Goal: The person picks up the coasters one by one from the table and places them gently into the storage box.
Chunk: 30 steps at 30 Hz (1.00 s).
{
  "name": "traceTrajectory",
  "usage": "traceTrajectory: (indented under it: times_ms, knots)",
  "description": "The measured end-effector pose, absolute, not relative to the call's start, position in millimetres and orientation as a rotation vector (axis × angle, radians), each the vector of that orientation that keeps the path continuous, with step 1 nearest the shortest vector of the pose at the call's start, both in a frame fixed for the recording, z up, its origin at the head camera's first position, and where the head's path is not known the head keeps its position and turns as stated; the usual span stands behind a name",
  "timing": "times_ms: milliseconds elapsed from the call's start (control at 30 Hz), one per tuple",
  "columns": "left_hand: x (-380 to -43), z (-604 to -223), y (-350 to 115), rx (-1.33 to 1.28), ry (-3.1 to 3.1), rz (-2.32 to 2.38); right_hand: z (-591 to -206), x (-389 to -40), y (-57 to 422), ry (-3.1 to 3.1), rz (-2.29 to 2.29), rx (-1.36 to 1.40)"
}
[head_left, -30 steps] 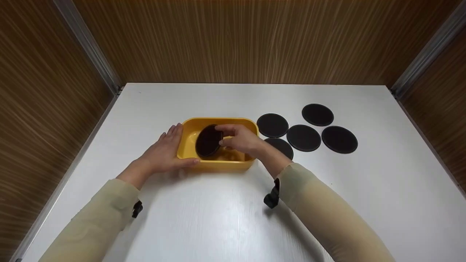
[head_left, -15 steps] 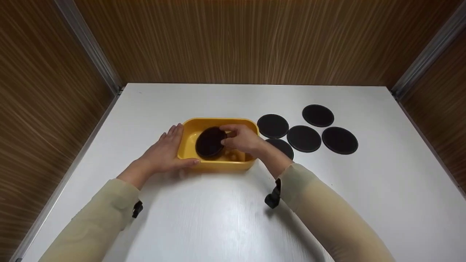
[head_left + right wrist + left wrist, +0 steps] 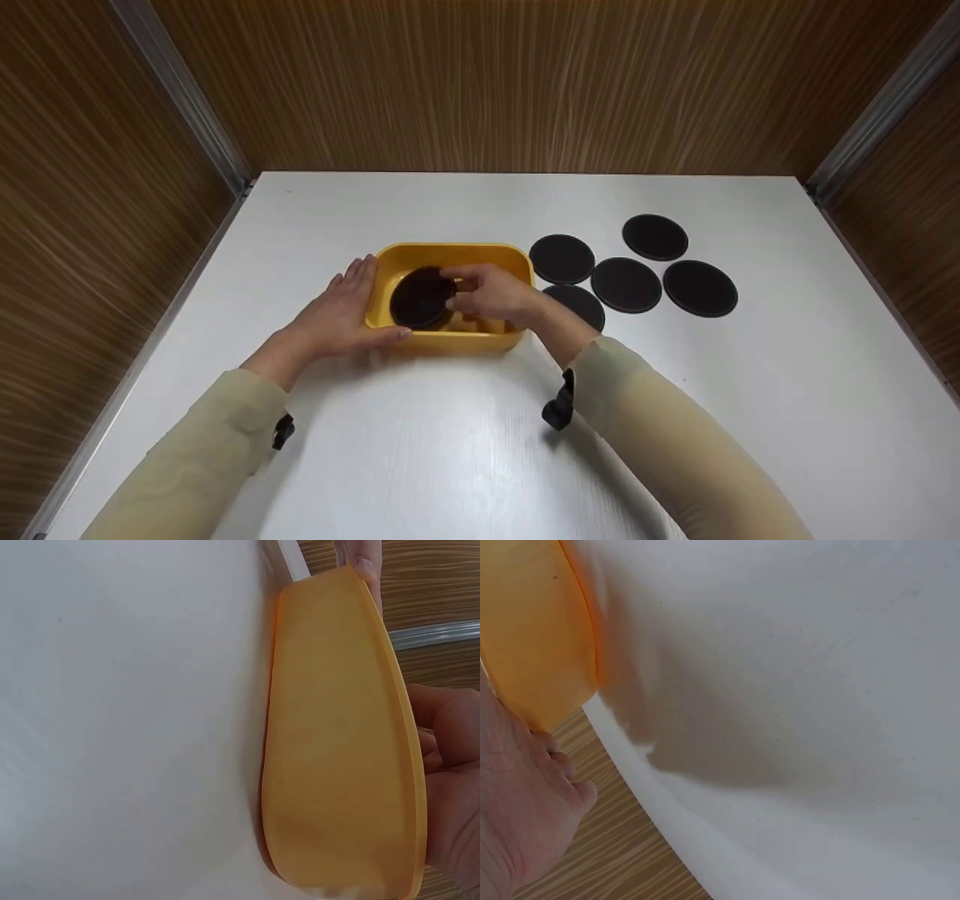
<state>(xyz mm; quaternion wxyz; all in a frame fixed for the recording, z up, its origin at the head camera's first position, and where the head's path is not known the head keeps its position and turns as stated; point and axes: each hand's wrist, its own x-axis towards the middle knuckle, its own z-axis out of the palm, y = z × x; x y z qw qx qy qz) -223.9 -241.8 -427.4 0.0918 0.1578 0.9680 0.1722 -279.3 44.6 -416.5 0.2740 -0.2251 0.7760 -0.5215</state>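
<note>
A yellow plastic bin (image 3: 450, 341) stands on the white table. My left hand (image 3: 337, 311) rests on its left end, fingers straight along the end wall and thumb lying on the front rim. Inside the bin is a round black disc like a coaster (image 3: 420, 298), slightly tilted. My right hand (image 3: 491, 291) reaches over the bin's right end and pinches the disc's right edge between thumb and index finger. In the right wrist view the bin's wall (image 3: 341, 735) hides the disc and part of my right hand (image 3: 454, 765). The left wrist view shows my left hand (image 3: 532, 802) against the bin.
Several like black discs lie flat right of the bin: one at its corner (image 3: 562, 259), one partly under my right wrist (image 3: 574, 306), others farther right (image 3: 626, 285). Wood-grain panels (image 3: 480, 82) enclose the table's back and sides.
The disc in the bin has gone from steeply tilted to flatter, and has shifted lower and left. My right hand has moved slightly left with it. My left hand has stayed put.
</note>
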Motion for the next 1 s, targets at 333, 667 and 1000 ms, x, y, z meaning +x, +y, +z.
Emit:
traceTrajectory:
  times_ms: [333, 667, 1000]
  knots:
    - [-224.1, -428.7, -242.7, 0.461, 2.878, 0.494, -412.1, -280.1, 49.7, 2.146, -1.36, -0.649]
    - [-223.7, -429.4, -244.4, 0.461, 2.89, 0.479, -399.6, -279.5, 68.9, 2.126, -1.439, -0.702]
    - [-222.7, -429.4, -243.1, 0.5, 2.895, 0.506, -376.3, -283.7, 121.1, 2.112, -1.608, -0.625]
